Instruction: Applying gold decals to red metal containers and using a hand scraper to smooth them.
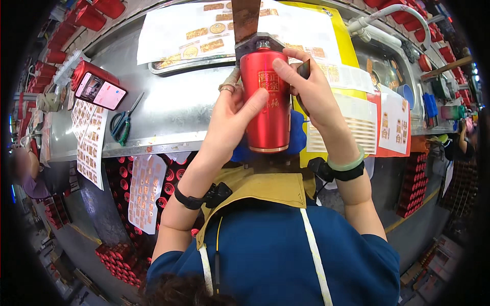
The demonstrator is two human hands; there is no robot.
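A shiny red bottle (pixel 270 122) with gold markings and a gold rim band stands before me, its narrow neck pointing away. My left hand (pixel 229 117) is closed round its left side, thumb on the front; one fingertip wears a pale wrap. Against the upper right side of the bottle rests the thumb of my right hand (pixel 319 94). The same hand grips a dark flat piece (pixel 304 70), partly hidden by the fingers, so its kind is unclear. Beyond the bottle neck, a dark brown upright post (pixel 246 20) rises from a dark bracket.
White sheets of gold stickers (pixel 184 30) cover a metal tray (pixel 168 67) at the back. A striped gold sheet (pixel 352 127) lies at right on yellow board. At left are scissors (pixel 122 122) and a phone (pixel 100 91) leaning on another red bottle (pixel 94 71). A faucet (pixel 393 10) stands back right.
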